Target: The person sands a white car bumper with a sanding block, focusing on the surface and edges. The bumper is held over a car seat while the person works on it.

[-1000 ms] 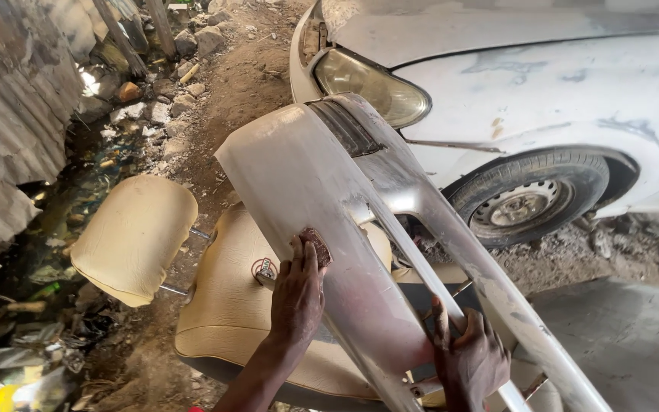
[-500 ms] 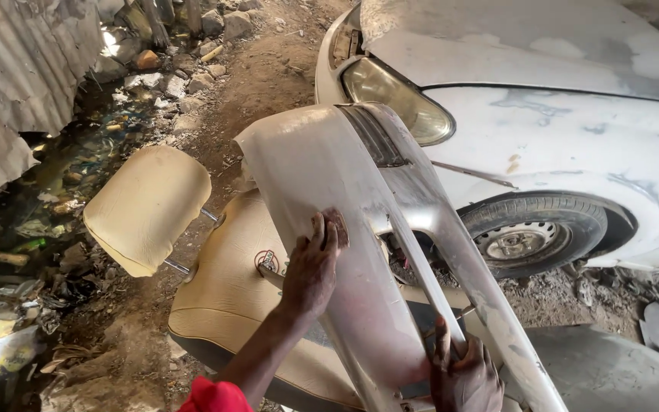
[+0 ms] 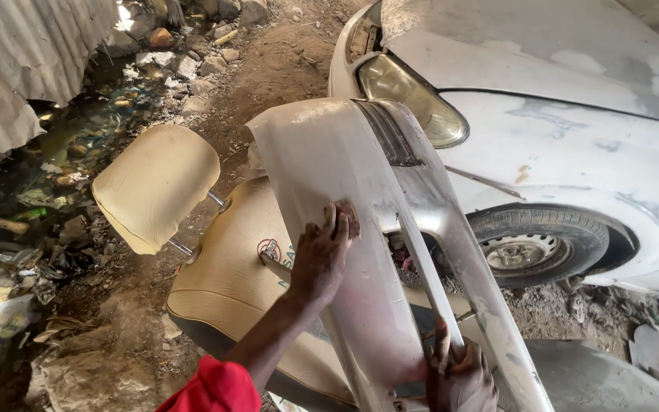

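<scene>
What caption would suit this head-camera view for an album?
Left hand presses brown sanding pad on dusty grey detached car bumper; right hand steadies its bar, over tan car seat.

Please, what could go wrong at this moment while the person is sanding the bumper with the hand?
The long grey car bumper leans on a tan car seat, steadied only by the right hand, so it might slip. The left hand presses a small brown sandpaper piece near a ridge; fingers may scrape. Dust may be breathed in.
</scene>
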